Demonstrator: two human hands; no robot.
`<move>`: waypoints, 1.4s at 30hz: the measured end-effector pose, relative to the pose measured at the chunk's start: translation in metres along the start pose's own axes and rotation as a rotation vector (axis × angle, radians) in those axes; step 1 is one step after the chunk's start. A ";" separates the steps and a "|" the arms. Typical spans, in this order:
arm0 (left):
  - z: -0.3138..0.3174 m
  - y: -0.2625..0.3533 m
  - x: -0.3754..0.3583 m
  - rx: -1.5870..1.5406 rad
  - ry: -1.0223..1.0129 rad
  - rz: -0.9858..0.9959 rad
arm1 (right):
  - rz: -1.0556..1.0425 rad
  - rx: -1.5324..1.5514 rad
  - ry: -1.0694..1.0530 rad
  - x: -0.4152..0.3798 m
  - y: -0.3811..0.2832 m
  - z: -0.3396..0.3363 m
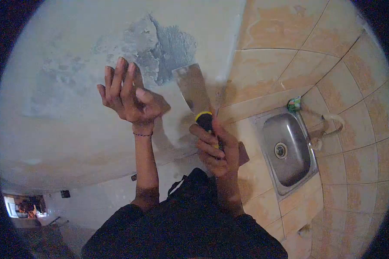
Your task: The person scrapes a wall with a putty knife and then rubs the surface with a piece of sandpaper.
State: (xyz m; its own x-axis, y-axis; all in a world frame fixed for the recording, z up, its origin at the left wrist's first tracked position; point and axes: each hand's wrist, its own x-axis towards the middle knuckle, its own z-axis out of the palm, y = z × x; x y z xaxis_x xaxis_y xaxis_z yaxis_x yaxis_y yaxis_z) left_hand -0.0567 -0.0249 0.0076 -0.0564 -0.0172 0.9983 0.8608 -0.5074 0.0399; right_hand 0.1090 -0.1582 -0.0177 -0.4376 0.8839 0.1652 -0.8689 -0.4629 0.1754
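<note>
My right hand (218, 149) is wrapped round the dark handle of a putty knife (191, 88), which has a yellow ring at the base of its wide metal blade. The blade points up, its straight edge just below a grey patch of peeling paint (175, 49) on the pale wall (86, 142). To the left, my left hand (127, 93) is raised in front of the wall with its fingers loosely bent and apart, holding nothing. A thin braided cord (142, 134) circles that wrist.
On the right, a steel sink (289, 151) is set into a tiled counter (259, 190). A green packet (294, 104) lies at its corner, near a tap (317, 142). Orange-patterned tiles (354, 125) cover the adjoining wall. A bright window (11, 207) shows far left.
</note>
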 end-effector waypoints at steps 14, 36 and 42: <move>-0.003 -0.003 0.000 0.002 0.021 -0.011 | -0.031 -0.149 0.040 0.012 0.006 -0.007; -0.003 -0.001 0.004 0.015 0.002 -0.012 | 0.099 0.163 -0.018 0.011 0.000 0.001; -0.004 -0.003 0.001 -0.017 -0.016 -0.014 | 0.169 0.309 -0.069 0.009 -0.007 -0.008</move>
State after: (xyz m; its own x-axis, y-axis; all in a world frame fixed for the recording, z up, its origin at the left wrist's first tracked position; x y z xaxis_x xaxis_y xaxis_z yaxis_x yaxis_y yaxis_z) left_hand -0.0610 -0.0268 0.0080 -0.0599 0.0035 0.9982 0.8511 -0.5223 0.0529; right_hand 0.1091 -0.1467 -0.0256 -0.5436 0.7913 0.2799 -0.6700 -0.6099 0.4231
